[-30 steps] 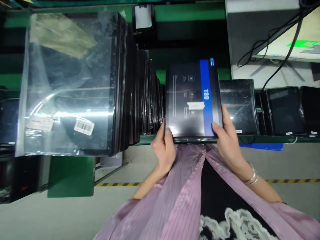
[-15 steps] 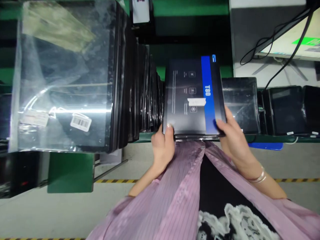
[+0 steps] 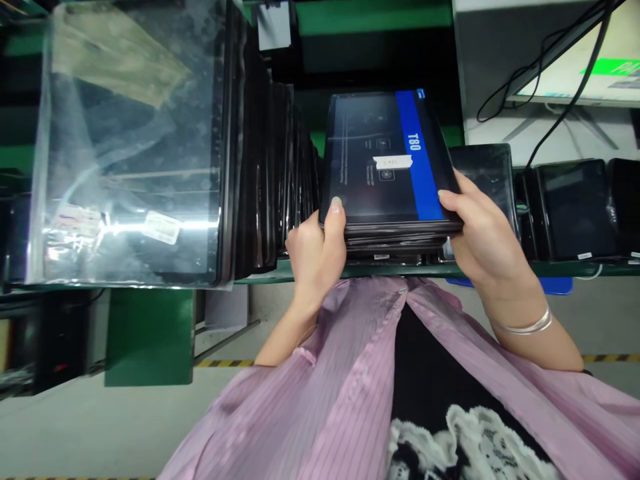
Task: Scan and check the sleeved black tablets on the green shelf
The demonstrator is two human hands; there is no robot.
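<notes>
Both my hands grip a stack of several dark tablets (image 3: 380, 167) at its near corners. The top tablet carries a blue stripe marked T80 and a small white label. My left hand (image 3: 317, 250) holds the stack's near left corner, thumb on top. My right hand (image 3: 483, 230) holds the near right corner, thumb on the blue stripe; a silver bangle sits on that wrist. The stack is lifted a little above the green bench edge (image 3: 310, 269).
A row of upright tablets in clear plastic bags (image 3: 140, 147) fills the bench to the left. More dark tablets (image 3: 575, 207) lie to the right. A monitor with cables (image 3: 565, 60) stands at the back right. Grey floor with a yellow-black line lies below.
The stack has risen off the bench edge and tilted, showing several tablets under the top one. Both hands moved up with it and now grip its corners more fully.
</notes>
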